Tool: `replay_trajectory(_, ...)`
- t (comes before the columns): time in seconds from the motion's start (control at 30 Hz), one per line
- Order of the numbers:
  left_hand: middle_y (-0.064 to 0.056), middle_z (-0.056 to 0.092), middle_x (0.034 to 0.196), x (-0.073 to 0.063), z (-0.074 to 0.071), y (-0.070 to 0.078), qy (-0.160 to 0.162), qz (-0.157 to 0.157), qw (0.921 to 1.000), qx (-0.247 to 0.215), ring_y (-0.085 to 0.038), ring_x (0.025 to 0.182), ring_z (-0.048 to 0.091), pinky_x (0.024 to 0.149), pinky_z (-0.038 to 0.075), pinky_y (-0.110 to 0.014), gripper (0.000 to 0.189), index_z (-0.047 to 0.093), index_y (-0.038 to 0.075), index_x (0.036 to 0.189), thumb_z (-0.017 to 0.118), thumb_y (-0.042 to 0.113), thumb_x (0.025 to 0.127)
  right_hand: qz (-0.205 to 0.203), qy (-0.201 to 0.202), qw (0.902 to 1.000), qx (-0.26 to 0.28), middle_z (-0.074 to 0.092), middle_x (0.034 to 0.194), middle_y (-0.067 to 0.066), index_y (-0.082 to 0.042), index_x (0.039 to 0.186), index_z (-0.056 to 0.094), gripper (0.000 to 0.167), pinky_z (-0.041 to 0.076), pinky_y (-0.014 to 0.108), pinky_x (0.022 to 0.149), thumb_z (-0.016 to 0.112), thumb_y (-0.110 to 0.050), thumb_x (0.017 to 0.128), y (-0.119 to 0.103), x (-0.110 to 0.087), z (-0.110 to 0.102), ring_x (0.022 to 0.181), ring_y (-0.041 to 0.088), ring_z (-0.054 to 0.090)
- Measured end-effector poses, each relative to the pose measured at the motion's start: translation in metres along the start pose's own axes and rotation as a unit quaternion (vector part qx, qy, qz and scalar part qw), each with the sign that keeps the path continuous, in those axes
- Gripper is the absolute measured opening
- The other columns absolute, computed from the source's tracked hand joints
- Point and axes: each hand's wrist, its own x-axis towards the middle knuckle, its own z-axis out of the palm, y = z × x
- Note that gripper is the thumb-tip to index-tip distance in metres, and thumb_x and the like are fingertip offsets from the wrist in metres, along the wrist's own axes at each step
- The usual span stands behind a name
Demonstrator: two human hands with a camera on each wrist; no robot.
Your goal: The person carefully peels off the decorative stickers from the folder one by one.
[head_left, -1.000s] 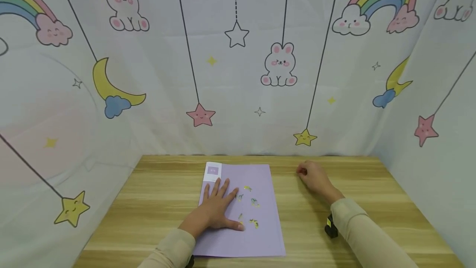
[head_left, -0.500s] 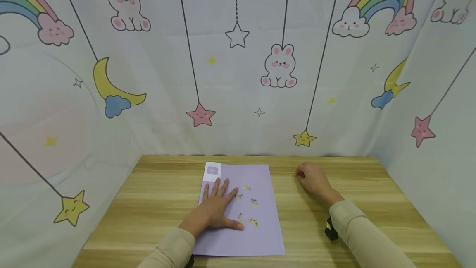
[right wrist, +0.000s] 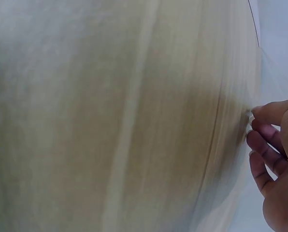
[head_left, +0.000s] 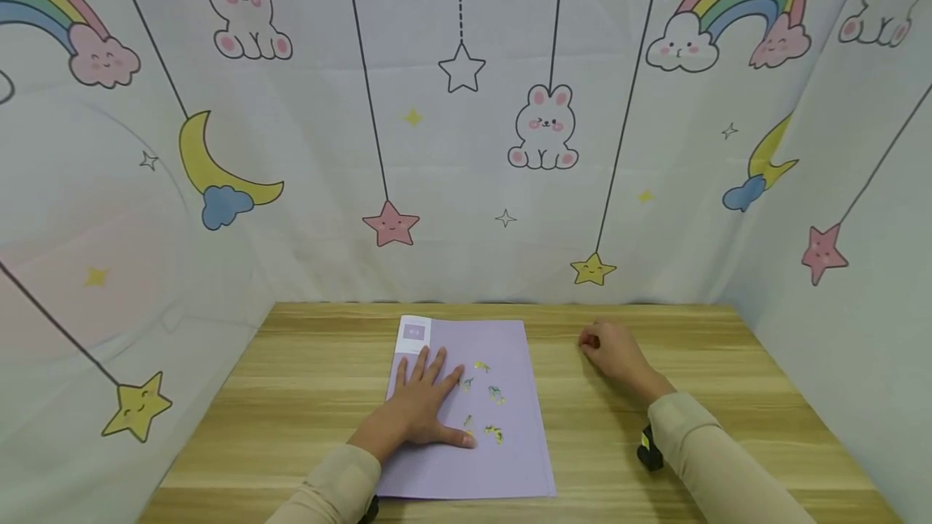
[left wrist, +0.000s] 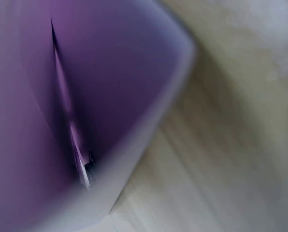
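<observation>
1. Purple folder (head_left: 480, 467): is lying flat on the wooden table (head_left: 291, 411), left of the table's middle line, with its long sides running away from the person.
2. White label (head_left: 413, 333): is occupying the folder's far left corner and is bearing a small purple square.
3. Yellow and green markings (head_left: 495, 433): are forming a loose group of five on the folder's right half, the lower left one sitting just beside the left thumb.
4. Left hand (head_left: 418, 411): is resting palm down on the folder, its fingers standing straight and spread well apart. The blurred left wrist view is showing purple surfaces with a narrow dark gap between them.
5. Right hand (head_left: 617, 352): is resting at the table's far right part, apart from the folder. Its fingers are curling toward the thumb; whether they are clamping anything small cannot be told.
6. Black device (head_left: 650, 450): is sitting beneath the right cuff (head_left: 677, 411).
7. Printed cloth (head_left: 313, 265): is hanging behind the table, displaying rabbits, stars, moons and rainbows.
</observation>
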Motion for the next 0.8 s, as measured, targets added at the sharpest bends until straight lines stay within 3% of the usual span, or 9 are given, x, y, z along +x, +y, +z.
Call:
replay_trajectory(0.43, -0.025, 0.020, 0.173, 0.0000, 0.0018, -0.0004, 0.001, -0.003, 1.0000, -0.001, -0.052, 0.159, 0.008, 0.122, 0.004, -0.074, 0.119, 0.042, 0.015, 0.164, 0.079, 0.081, 0.072, 0.013, 0.009, 0.9999, -0.001, 0.064, 0.080, 0.002, -0.003, 0.086, 0.070, 0.008, 0.051, 0.038, 0.070, 0.074, 0.004, 0.088, 0.0044, 0.0019, 0.0008, 0.075, 0.018, 0.058)
replay_trajectory(0.8, -0.024, 0.019, 0.174, 0.0004, 0.0012, -0.0001, -0.008, -0.007, 0.9999, 0.004, -0.051, 0.160, 0.007, 0.123, 0.004, -0.073, 0.120, 0.040, 0.016, 0.165, 0.078, 0.083, 0.072, 0.025, 0.021, 0.9992, 0.024, 0.064, 0.081, -0.001, -0.006, 0.089, 0.074, 0.007, 0.050, 0.038, 0.070, 0.078, 0.000, 0.091, 0.0037, -0.0029, 0.0010, 0.077, 0.016, 0.057)
